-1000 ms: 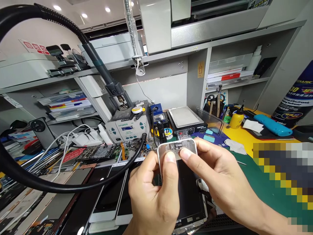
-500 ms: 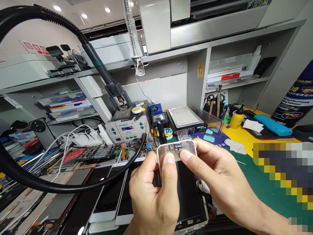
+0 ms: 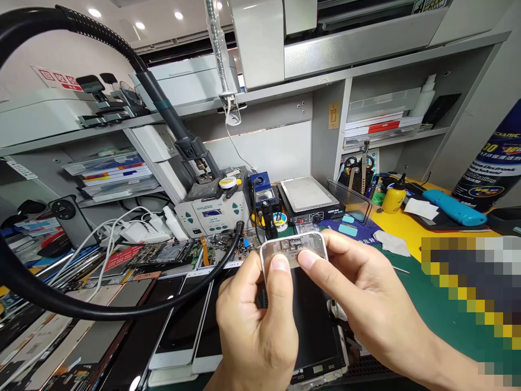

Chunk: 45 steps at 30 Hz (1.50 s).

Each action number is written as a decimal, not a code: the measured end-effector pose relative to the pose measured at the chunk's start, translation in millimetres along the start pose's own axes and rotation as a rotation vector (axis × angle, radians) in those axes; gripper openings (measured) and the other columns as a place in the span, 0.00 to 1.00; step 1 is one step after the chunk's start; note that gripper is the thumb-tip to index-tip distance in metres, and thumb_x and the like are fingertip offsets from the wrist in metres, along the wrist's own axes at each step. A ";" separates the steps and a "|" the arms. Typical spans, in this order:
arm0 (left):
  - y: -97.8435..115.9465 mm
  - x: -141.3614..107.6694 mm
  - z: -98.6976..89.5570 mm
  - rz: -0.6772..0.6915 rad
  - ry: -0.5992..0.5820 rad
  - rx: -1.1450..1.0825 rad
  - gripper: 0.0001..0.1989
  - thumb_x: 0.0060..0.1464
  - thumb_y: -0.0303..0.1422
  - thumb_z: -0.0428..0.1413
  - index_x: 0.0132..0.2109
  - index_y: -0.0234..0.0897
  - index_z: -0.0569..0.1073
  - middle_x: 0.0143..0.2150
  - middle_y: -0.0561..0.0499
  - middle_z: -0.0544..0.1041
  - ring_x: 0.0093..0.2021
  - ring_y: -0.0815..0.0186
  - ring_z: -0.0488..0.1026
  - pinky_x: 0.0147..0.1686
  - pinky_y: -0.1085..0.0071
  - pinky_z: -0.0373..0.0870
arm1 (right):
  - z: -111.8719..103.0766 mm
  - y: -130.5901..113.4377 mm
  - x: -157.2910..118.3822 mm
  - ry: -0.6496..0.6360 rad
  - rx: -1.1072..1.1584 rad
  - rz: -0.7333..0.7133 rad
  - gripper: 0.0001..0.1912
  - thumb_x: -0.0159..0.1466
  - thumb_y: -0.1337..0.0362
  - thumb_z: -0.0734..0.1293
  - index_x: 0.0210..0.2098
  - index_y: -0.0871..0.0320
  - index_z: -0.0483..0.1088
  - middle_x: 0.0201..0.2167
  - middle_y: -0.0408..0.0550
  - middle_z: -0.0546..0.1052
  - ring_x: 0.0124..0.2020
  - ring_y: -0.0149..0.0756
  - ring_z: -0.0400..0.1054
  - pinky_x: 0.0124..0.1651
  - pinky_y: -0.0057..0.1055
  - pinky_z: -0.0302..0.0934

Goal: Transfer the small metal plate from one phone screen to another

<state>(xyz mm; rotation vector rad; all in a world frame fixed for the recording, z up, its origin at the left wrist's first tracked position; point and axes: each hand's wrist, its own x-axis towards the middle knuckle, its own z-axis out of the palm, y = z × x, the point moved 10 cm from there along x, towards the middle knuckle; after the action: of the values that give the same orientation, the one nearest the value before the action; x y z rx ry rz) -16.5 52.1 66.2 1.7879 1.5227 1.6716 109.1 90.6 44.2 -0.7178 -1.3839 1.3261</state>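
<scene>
A thin razor blade (image 3: 293, 250) with printed lettering lies flat across the upper end of a white-rimmed phone (image 3: 324, 239). My left hand (image 3: 260, 320) is closed on the phone's left side, its thumb pressing the blade. On the right edge, my right hand (image 3: 362, 293) is closed too, with its thumb on the blade beside the other thumb. Fingers behind the phone are mostly hidden. Below the thumbs shows a black screen panel (image 3: 315, 326); my hands hide whether it joins the held phone.
Phones and screens (image 3: 179, 320) lie to the left, under a looping black hose (image 3: 122, 314). Circuit boards (image 3: 232, 248), a rework station (image 3: 211, 212) and a flat heating plate (image 3: 307, 195) stand behind. At right are a yellow bottle (image 3: 394, 200) and a green mat (image 3: 439, 304).
My left thumb and the upper end of the phone have shifted very slightly left. Both hands keep the same grip.
</scene>
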 end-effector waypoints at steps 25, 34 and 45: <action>-17.0 2.7 14.3 -0.123 -0.136 -0.278 0.17 0.66 0.39 0.53 0.29 0.38 0.63 0.25 0.57 0.60 0.25 0.71 0.57 0.25 0.74 0.57 | -6.5 -2.8 1.0 0.031 -0.041 -0.046 0.14 0.70 0.57 0.66 0.30 0.55 0.66 0.28 0.41 0.64 0.32 0.33 0.58 0.37 0.29 0.62; -6.0 2.5 9.1 -0.015 -0.120 -0.253 0.17 0.68 0.34 0.50 0.29 0.37 0.62 0.24 0.60 0.57 0.24 0.75 0.53 0.24 0.78 0.56 | -6.4 -1.3 1.8 0.033 -0.061 -0.049 0.14 0.69 0.56 0.67 0.29 0.55 0.67 0.28 0.41 0.65 0.30 0.33 0.56 0.34 0.27 0.61; -6.4 1.2 8.4 -0.024 -0.121 -0.248 0.18 0.69 0.36 0.49 0.29 0.37 0.62 0.24 0.59 0.58 0.25 0.74 0.53 0.23 0.76 0.55 | -3.1 -1.4 0.0 0.009 -0.058 -0.038 0.14 0.70 0.57 0.66 0.30 0.54 0.67 0.28 0.40 0.65 0.30 0.31 0.57 0.36 0.25 0.62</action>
<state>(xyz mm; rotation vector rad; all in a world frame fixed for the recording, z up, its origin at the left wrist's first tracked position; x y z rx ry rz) -12.8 59.4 59.5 1.6994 1.2226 1.6282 112.3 91.4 45.0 -0.7317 -1.4268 1.2556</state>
